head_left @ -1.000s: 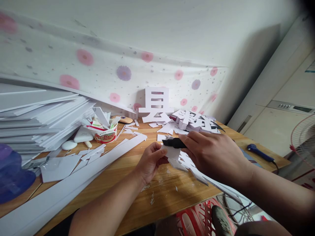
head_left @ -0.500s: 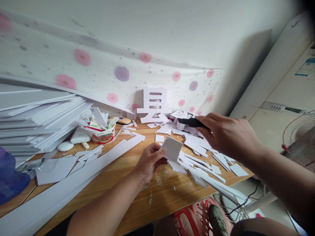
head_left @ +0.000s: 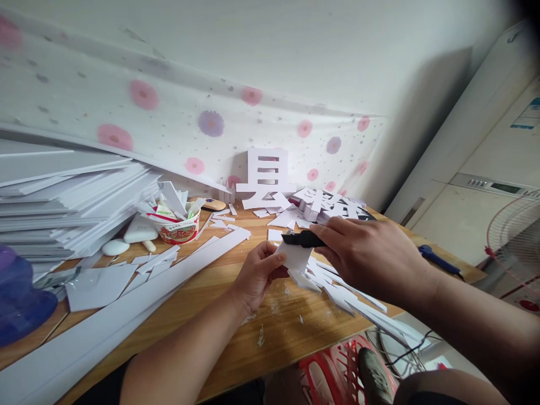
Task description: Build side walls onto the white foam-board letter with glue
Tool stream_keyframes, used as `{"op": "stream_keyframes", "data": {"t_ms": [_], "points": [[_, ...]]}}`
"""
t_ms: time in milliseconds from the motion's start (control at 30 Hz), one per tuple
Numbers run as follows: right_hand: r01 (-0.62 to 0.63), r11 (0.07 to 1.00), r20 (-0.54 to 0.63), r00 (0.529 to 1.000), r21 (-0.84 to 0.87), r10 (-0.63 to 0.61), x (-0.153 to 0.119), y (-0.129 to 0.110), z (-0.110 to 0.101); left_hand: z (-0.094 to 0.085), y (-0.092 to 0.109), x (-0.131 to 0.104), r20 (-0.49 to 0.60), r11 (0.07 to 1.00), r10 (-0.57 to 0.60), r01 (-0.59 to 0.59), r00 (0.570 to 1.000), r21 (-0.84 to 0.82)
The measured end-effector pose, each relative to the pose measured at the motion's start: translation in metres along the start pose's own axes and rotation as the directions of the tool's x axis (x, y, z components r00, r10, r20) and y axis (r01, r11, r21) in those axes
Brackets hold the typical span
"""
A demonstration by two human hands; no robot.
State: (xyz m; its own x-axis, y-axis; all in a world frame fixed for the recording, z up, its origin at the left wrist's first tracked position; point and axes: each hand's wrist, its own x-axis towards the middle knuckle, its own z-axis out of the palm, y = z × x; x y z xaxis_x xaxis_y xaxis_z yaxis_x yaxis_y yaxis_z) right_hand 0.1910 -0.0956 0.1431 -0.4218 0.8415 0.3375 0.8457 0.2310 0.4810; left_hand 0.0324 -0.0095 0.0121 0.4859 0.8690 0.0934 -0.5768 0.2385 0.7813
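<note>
My left hand pinches a small square piece of white foam board by its left side, above the wooden table. In my right hand is a black utility knife, gripped by its handle and pointing left. Its front end lies over the top edge of the foam board piece; whether the blade touches it I cannot tell. Behind my hands a white cut-out character leans upright against the wall. White offcuts lie under and around the right hand, partly hidden by it.
At the left rises a stack of white boards, with a paper bowl of scraps beside it. A long white strip crosses the wooden table. A blue-handled tool lies at the right edge. A red plastic stool stands below.
My right hand has brought the knife down and left, from above the offcuts onto the foam board piece. My left hand stays nearly where it was, still pinching the piece.
</note>
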Motion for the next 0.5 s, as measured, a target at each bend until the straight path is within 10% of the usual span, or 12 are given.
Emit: {"op": "stream_keyframes", "data": {"t_ms": [500], "points": [[-0.03,1.0,-0.011,0.999,0.002,0.03,0.0,0.014,0.005,0.0,0.004,0.002,0.013,1.0,-0.021,0.021,1.0,0.016]]}}
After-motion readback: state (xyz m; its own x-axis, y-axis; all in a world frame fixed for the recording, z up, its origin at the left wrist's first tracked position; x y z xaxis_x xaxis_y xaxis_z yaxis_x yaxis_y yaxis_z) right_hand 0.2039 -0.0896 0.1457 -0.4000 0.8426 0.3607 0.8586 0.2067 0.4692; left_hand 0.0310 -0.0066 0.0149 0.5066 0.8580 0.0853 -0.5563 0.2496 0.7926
